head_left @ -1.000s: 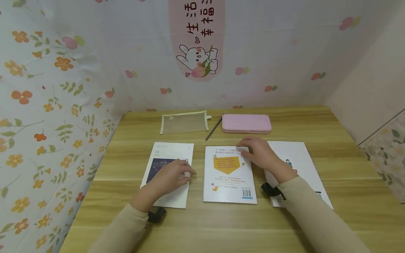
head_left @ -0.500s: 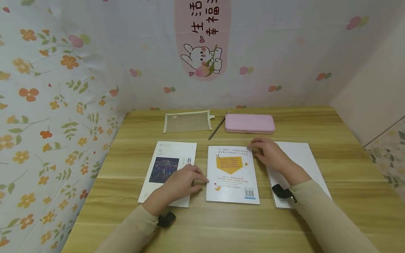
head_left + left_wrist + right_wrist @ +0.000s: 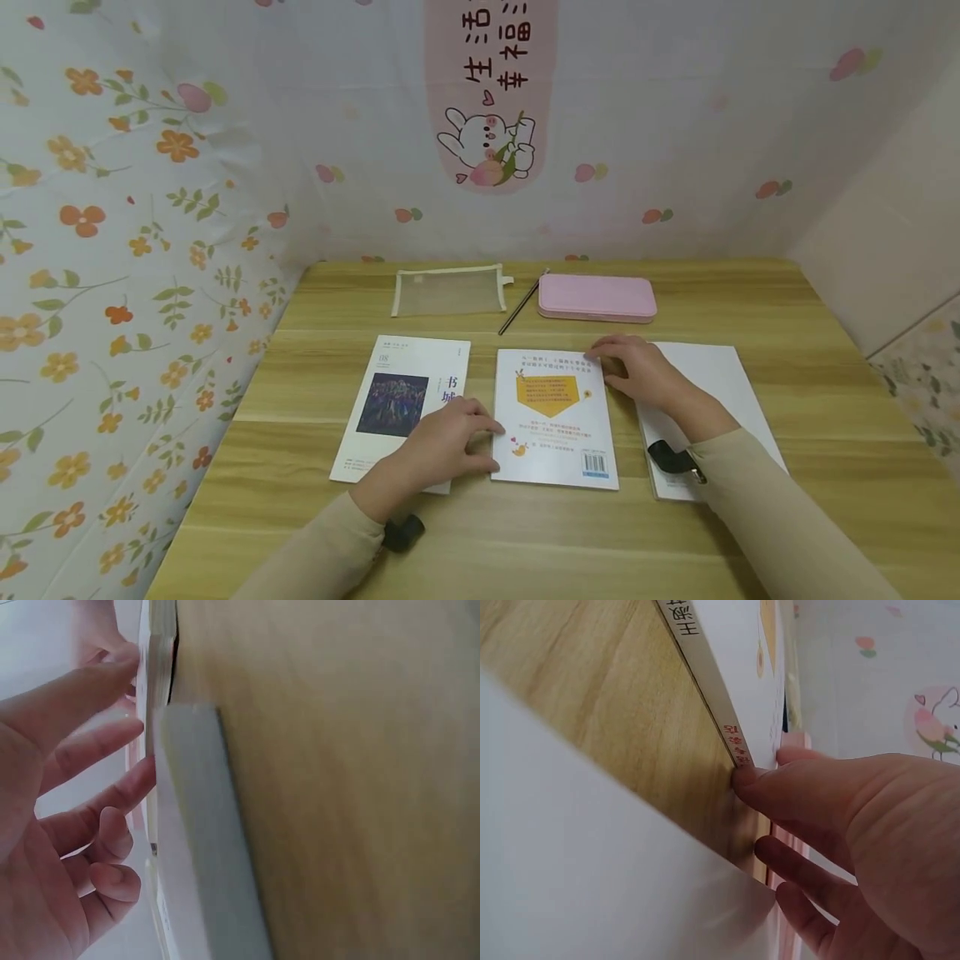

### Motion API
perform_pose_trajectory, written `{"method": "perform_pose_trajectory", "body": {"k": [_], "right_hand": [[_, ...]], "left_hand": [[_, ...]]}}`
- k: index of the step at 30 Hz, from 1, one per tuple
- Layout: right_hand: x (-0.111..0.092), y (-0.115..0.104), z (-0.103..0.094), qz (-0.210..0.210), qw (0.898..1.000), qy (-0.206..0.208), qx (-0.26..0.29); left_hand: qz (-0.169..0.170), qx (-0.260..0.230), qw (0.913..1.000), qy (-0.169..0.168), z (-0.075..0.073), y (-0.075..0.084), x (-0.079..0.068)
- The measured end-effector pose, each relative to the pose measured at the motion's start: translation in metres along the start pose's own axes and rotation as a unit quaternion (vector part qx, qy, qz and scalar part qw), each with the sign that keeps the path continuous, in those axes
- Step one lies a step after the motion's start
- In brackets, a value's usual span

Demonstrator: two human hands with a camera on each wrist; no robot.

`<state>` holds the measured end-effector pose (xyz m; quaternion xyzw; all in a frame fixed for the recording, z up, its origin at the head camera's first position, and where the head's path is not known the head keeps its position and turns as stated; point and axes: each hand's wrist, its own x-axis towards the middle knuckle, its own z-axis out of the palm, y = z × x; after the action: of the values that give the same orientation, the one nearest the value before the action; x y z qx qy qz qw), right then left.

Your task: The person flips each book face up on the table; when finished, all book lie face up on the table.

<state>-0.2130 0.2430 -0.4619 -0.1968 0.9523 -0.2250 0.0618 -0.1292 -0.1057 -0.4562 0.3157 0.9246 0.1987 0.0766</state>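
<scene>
A white paperback book (image 3: 553,433) with a yellow panel and a barcode lies flat in the middle of the table. My left hand (image 3: 438,442) reaches across a white magazine (image 3: 375,450) with a dark picture, fingertips and thumb at the middle book's left edge. In the left wrist view the fingers (image 3: 112,799) are spread beside the page edges, the last ones bent. My right hand (image 3: 645,375) grips the book's upper right corner, index finger at the top edge and thumb (image 3: 780,784) against the spine's end. Its other fingers extend over a larger white book (image 3: 712,375) on the right.
Behind the books lie a sheer zip pouch (image 3: 450,293), a dark slim pen (image 3: 519,307) and a pink pencil case (image 3: 597,297). Floral cloth (image 3: 150,250) hangs along the left and back of the wooden table (image 3: 525,542).
My left hand has moved right from over the magazine to the middle book's left edge. My right hand has slid from the book's top to its upper right corner. The view has shifted slightly.
</scene>
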Motion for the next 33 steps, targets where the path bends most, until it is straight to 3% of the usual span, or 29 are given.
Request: {"method": "perform_pose_trajectory", "body": {"k": [6, 18, 26, 33], "right_hand": [[0.001, 0.004, 0.002, 0.006, 1.000, 0.002, 0.011], [0.001, 0.005, -0.003, 0.004, 0.999, 0.027, 0.030], [-0.003, 0.006, -0.011, -0.033, 0.999, 0.030, 0.006], [-0.007, 0.007, -0.016, -0.037, 0.999, 0.019, 0.022]], "left_hand": [[-0.024, -0.003, 0.9997, -0.006, 0.002, 0.004, 0.002], [-0.081, -0.057, 0.9949, -0.017, 0.001, 0.009, 0.004], [-0.048, -0.038, 0.9980, -0.014, 0.002, 0.007, -0.001], [-0.034, -0.005, 0.9992, -0.022, 0.005, 0.010, -0.007]]}}
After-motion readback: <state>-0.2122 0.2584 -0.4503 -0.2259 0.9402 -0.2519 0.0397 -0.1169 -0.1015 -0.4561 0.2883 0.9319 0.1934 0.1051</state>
